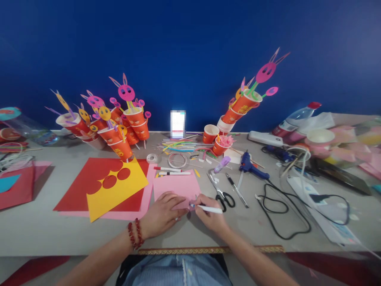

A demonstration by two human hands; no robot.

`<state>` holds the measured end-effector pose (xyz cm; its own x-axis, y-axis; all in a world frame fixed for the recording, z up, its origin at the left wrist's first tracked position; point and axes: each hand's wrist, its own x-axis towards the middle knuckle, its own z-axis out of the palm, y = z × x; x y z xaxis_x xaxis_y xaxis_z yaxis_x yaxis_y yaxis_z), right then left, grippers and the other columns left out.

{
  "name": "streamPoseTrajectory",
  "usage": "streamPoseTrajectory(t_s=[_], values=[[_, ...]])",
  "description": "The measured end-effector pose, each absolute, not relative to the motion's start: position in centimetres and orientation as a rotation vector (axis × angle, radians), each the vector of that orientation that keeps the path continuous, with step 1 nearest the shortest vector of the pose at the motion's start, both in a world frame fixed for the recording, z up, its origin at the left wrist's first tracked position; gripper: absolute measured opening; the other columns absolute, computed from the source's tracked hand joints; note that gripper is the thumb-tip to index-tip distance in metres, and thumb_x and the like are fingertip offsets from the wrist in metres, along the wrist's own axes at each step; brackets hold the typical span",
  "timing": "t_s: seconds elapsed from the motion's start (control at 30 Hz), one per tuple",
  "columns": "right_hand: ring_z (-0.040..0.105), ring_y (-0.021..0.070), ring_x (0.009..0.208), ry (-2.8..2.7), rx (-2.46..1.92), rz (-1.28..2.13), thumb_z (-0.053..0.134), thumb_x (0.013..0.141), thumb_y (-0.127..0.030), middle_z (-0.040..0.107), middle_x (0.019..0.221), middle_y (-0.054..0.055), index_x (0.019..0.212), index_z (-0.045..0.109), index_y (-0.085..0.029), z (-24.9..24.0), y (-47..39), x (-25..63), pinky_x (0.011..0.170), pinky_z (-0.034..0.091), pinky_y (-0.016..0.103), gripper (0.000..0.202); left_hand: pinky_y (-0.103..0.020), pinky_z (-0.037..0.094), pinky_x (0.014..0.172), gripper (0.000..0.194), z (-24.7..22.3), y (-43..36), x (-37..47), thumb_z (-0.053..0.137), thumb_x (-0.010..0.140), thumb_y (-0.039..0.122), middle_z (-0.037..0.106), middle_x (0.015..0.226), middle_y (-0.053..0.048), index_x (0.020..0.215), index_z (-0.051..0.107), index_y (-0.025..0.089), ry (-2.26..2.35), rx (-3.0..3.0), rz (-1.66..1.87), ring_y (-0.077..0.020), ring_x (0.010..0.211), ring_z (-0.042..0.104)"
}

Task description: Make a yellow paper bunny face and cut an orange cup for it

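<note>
A sheet of pink paper (177, 186) lies flat on the table in front of me. My left hand (163, 214) rests on its lower left part, fingers spread and pressed down. In my right hand (210, 214) is a white marker (210, 209), pinched with its tip at the paper's lower right edge. Two more markers, one a red-capped marker (168, 169), lie along the paper's top edge. Black-handled scissors (224, 200) and a clear pen (237, 190) are just right of my right hand. Whatever mark sits under the tip is too small to make out.
Yellow paper (133, 180) with round cutouts overlaps red paper (77, 182) on the left. Decorated paper cups (137, 119) stand behind. A blue glue gun (253, 167), its black cord (270, 206) and a power strip (321, 214) occupy the right. A lit phone (177, 124) leans at the wall.
</note>
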<state>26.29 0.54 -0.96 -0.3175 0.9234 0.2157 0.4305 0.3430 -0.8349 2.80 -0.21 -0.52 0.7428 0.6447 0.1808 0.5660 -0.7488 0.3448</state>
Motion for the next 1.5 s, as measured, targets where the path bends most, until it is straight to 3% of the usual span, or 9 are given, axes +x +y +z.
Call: streamPoseTrajectory(t_s=[0.57,1.5], values=[[0.046,0.0132,0.052,-1.885,-1.192,0.894,0.051,0.08,-0.015,0.053,0.058,-0.004,0.071,0.055,-0.022,-1.14,0.57,26.32,0.054,0.032,0.024,0.012,-0.049,0.032,0.112,0.038,-0.32,-0.13,2.84,0.055,0.094,0.02,0.052,0.142,-0.006,0.131,0.057,0.03,0.938,2.658,0.416,-0.0253,0.127,0.045],[0.046,0.0122,0.051,-1.923,-1.144,0.874,0.049,0.073,-0.016,0.051,0.056,-0.004,0.064,0.05,-0.021,-1.28,0.63,26.41,0.053,0.031,0.023,0.011,-0.049,0.032,0.112,0.037,-0.56,-0.11,2.79,0.057,0.092,0.019,0.054,0.139,-0.006,0.128,0.058,0.029,0.919,2.682,0.448,-0.0245,0.127,0.045]])
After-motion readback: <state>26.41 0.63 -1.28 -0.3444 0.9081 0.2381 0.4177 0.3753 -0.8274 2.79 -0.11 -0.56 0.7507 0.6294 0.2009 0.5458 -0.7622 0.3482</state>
